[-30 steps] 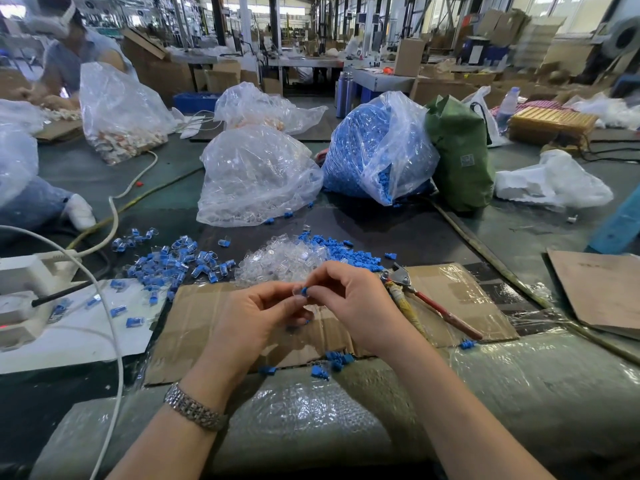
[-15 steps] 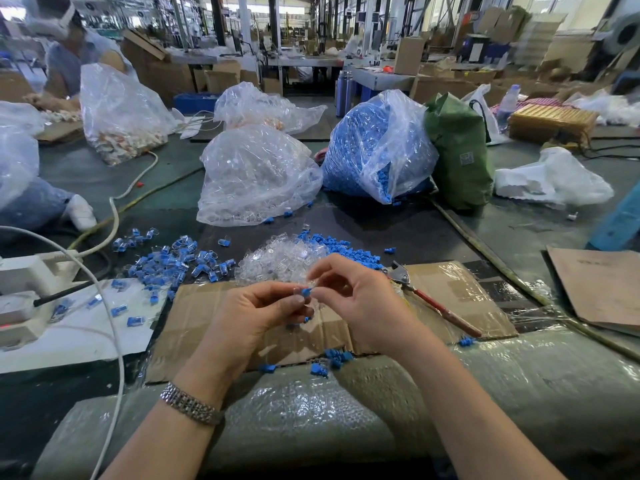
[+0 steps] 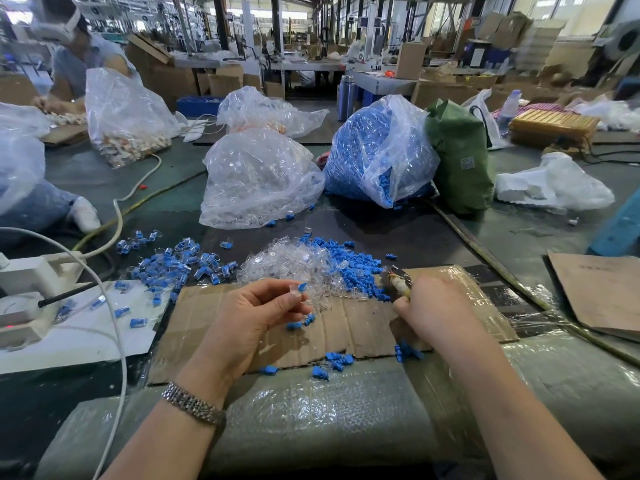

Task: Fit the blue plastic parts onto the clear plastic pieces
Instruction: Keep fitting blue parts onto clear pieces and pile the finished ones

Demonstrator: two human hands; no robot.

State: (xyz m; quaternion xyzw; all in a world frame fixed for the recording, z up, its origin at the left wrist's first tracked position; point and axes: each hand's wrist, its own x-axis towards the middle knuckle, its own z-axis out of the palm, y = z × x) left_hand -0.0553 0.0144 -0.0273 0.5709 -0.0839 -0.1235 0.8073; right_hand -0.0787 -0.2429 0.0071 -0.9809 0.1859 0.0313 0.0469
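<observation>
Blue plastic part (image 3: 302, 286) sits half-seated in a clear plastic piece (image 3: 294, 290), pinched at the fingertips of the left hand (image 3: 249, 320) above the cardboard sheet (image 3: 349, 327); the right hand (image 3: 440, 310) curls around the pliers (image 3: 398, 284) beside the loose pile of clear pieces (image 3: 294, 268)

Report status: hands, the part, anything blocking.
Left hand pinching clear piece with blue part in it. Right hand gripping pliers. Nothing blocking.

Bare forearms; silver link watch band (image 3: 194, 405) on left wrist.
</observation>
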